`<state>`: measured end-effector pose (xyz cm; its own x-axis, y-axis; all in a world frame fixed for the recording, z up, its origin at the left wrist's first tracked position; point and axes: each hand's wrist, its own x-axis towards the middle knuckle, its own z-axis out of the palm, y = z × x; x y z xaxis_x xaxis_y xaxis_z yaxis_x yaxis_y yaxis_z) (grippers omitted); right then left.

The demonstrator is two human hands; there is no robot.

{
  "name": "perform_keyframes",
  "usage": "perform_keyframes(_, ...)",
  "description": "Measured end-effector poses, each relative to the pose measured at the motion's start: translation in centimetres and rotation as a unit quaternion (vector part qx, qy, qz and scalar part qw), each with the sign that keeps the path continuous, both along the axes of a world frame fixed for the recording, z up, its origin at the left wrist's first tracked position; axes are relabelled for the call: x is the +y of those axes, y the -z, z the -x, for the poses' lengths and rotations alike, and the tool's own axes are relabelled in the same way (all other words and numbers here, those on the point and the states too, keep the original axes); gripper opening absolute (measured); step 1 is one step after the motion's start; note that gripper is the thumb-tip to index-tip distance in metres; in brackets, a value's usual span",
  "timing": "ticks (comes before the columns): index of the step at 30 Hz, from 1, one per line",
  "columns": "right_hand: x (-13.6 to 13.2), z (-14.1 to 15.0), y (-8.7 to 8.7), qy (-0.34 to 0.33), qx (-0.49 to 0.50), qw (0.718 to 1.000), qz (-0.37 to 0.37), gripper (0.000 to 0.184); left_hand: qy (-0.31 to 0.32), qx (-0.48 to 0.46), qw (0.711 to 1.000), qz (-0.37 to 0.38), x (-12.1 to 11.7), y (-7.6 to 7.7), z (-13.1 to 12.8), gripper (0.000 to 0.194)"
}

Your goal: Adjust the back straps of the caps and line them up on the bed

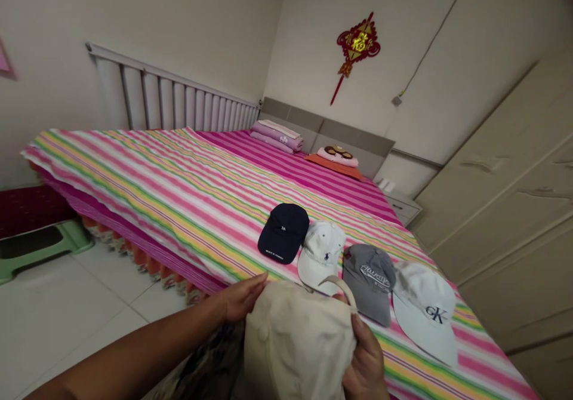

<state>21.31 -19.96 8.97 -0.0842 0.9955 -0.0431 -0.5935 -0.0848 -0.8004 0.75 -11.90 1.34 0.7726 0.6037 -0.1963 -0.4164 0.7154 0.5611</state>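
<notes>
A beige cap [298,337] is held up close in front of me, its back strap arching at the top right. My left hand [245,297] grips its left edge, and my right hand [366,358] has its right edge, thumb on the outside. Just beyond it, a row of caps lies on the striped bed: a navy cap [285,233], a white cap with a small dark emblem [323,252], a grey cap with white lettering [370,279] and a white cap with dark letters [427,307]. The fingertips behind the beige cap are partly hidden.
The bed's striped sheet [179,176] spreads out ahead. Folded bedding [277,136] and an orange pillow [333,164] lie by the headboard [349,137]. A green stool [49,245] stands on the floor at left, a wardrobe [505,209] at right.
</notes>
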Motion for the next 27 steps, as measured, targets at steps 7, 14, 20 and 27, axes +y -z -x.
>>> perform_keyframes(7,2.7,-1.5,-0.3,0.027,-0.007,0.999,-0.02,0.025,0.01,-0.054,0.998,0.013,-5.1,5.7,2.3,0.033)
perform_keyframes(14,5.1,-1.2,-0.2,0.102,0.103,0.987,0.066,0.022,-0.08,-0.077,0.993,0.043,-7.4,6.4,2.8,0.03)
perform_keyframes(20,4.6,0.3,0.9,0.115,0.102,0.986,0.058,0.034,-0.175,-0.078,0.981,-0.015,-6.1,4.6,5.5,0.037)
perform_keyframes(27,2.9,0.3,6.2,-0.067,0.145,0.983,0.087,0.042,-0.363,-0.046,0.926,-0.096,0.6,-0.1,9.8,0.054)
